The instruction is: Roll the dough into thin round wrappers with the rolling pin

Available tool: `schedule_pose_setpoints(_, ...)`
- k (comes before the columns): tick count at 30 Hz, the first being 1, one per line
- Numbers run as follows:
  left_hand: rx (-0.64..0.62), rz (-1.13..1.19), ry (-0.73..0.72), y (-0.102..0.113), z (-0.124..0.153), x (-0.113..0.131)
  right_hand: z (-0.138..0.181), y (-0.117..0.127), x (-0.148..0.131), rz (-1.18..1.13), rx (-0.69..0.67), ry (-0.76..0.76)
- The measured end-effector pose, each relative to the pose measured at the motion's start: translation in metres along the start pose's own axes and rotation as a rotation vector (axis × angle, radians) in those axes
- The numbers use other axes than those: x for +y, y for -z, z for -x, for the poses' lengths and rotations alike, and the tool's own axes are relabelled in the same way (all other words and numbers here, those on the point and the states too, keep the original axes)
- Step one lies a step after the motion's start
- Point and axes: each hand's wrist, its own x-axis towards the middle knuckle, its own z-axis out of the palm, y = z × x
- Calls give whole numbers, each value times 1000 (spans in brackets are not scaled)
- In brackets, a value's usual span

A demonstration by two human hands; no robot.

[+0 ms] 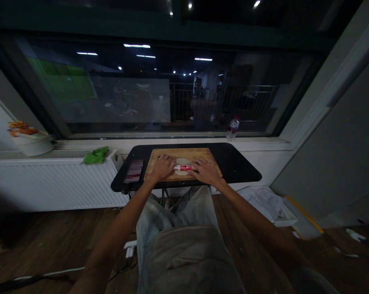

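Note:
A wooden cutting board [203, 154] lies on a small black table [239, 163]. On it sits a pale flat round of dough [181, 161]. A red and white can-like cylinder [182, 168] lies sideways across the dough. My left hand [161, 166] presses on the cylinder's left end, fingers curled over it. My right hand [204, 170] rests on its right end, fingers spread flat over the board. My legs in pale trousers reach under the table.
A blurred flat object [134, 170] lies on the table's left part. A plastic bottle [232, 129] stands on the window sill. A green cloth [95, 155] and a white bowl [33, 143] sit on the radiator shelf at left. Papers [268, 203] lie on the wooden floor at right.

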Motion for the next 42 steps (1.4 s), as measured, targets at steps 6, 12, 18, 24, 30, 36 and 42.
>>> schedule_pose_setpoints(6,243,73,133,20,5,16,-6,-6,7,-126,-47,-86)
schedule_pose_setpoints(12,64,142,7,13,21,17,-20,3,-3,-262,-3,-206)
schedule_pose_setpoints(18,-110,251,-81,4,21,12,-31,4,-20,-339,-66,-164)
schedule_pose_setpoints(24,-7,274,-63,-8,28,12,-38,-3,-30,-354,-135,-154)
schedule_pose_setpoints(30,26,296,29,-11,32,11,-38,-5,-33,-369,-148,-150)
schedule_pose_setpoints(36,-29,331,34,-2,24,9,-39,-9,-33,-412,-91,-112)
schedule_pose_setpoints(42,19,285,55,-6,25,17,-39,-10,-38,-377,-100,-179)
